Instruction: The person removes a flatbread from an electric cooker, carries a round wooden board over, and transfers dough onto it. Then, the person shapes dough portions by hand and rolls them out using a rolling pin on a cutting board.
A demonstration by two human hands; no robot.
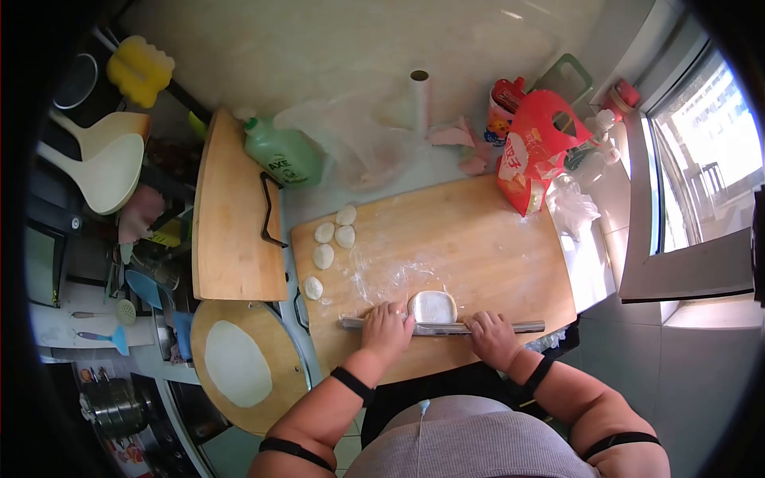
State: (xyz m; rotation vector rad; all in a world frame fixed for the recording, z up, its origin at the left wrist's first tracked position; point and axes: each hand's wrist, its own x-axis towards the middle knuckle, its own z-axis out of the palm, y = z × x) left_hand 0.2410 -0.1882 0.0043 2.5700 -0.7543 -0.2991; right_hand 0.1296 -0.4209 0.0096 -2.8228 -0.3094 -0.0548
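Observation:
A silvery rolling pin point(441, 328) lies crosswise near the front edge of the wooden board point(454, 239). My left hand point(386, 329) is closed over its left part, and my right hand point(492, 338) grips it further right. Between my hands, a small flattened piece of dough point(433, 306) reaches up from the pin; its near edge is hidden under the metal. Several small dough balls point(323, 256) sit along the board's left side, with streaks of flour beside them.
A large rolled dough sheet point(238, 363) rests on a round board point(209, 319) at lower left. Behind stand a green detergent bottle point(280, 155), a plastic-wrap roll point(419, 99) and a red flour bag point(530, 151). An upright wooden board point(231, 239) borders the left.

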